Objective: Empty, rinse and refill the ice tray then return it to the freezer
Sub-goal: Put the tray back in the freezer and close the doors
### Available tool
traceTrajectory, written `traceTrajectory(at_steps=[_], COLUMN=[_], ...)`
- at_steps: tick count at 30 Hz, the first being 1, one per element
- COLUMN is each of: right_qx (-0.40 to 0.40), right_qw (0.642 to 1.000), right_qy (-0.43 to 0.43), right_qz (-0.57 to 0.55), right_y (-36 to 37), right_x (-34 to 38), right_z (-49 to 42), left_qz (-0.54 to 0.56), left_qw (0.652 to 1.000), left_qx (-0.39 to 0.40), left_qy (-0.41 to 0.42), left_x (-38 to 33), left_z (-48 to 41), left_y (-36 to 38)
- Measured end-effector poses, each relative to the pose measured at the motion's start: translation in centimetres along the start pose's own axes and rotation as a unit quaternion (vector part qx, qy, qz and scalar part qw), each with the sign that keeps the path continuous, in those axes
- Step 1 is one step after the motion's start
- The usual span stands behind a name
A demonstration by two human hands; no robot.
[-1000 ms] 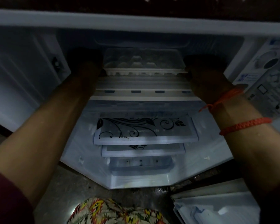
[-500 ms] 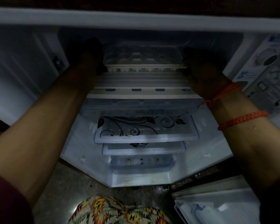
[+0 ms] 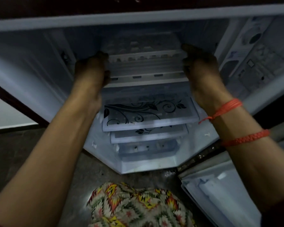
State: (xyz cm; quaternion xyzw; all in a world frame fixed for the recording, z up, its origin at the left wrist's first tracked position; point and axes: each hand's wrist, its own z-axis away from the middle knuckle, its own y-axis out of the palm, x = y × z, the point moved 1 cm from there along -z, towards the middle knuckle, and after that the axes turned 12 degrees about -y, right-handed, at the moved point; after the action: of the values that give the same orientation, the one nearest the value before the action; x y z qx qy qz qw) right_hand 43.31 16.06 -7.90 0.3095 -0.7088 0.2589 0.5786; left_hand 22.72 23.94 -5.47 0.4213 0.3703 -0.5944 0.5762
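Observation:
A pale plastic ice tray [image 3: 144,52] with rows of cube cells lies level in the dim freezer compartment [image 3: 39,51] at the top of the open fridge. My left hand [image 3: 91,68] grips the tray's left end and my right hand [image 3: 200,63] grips its right end; two orange threads circle that wrist. My fingertips are hidden in shadow beside the tray. What the cells hold cannot be made out in the dark, blurred picture.
The freezer's white flap door [image 3: 256,51] hangs open at the right. Below are glass shelves with a black floral print [image 3: 146,112] and a drawer [image 3: 147,148]. The fridge door's inner racks [image 3: 220,194] stand at the lower right, over a grey floor.
The tray has slid deeper into the freezer with both hands on its ends. The view has tilted a little.

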Motion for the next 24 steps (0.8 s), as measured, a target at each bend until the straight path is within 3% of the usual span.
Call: traceTrajectory(at_steps=[12,24], right_qx=[0.004,-0.117], right_qw=[1.0,0.989], right_qy=[0.017,0.09], right_qz=[-0.01,0.005], right_y=[-6.6,-19.2], right_x=[-1.2,-1.2], right_z=[14.7,27.6], left_qz=[-0.127,-0.221], left_qw=[0.986,0.941], left_qx=[0.095,0.234], left_qy=[-0.052,-0.106], left_x=[8.6,15.3], left_z=[8.7,21.7], left_y=[0.0,5.6])
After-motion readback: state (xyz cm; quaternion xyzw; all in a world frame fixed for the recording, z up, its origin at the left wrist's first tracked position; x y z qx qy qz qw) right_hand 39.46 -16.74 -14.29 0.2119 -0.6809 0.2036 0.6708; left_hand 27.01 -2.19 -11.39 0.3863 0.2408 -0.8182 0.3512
